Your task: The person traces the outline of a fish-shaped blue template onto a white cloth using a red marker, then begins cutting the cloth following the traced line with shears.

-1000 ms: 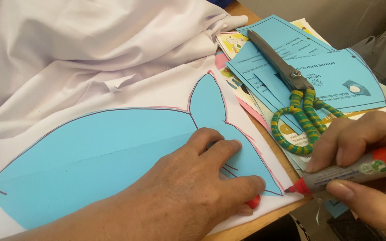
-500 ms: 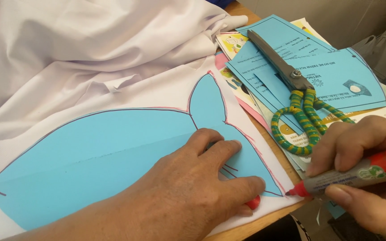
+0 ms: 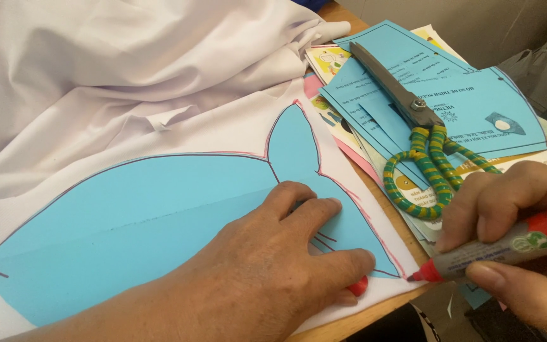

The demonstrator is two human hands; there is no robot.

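A light blue paper pattern (image 3: 140, 215) lies flat on white fabric (image 3: 115, 69), with a red outline drawn around its edge. My left hand (image 3: 267, 266) presses flat on the pattern's lower right part, fingers spread. A small red thing peeks out under its fingers; I cannot tell what it is. My right hand (image 3: 520, 240) grips a red-tipped marker (image 3: 501, 250). The marker's tip touches the fabric at the pattern's lower right corner.
Scissors (image 3: 413, 133) with green and yellow wrapped handles lie on a stack of blue printed paper sheets (image 3: 476, 101) to the right. The wooden table edge (image 3: 349, 323) runs along the bottom right. White fabric is bunched up at the top left.
My right hand has shifted the marker slightly left and down toward the pattern's corner. My left hand has stayed in place.
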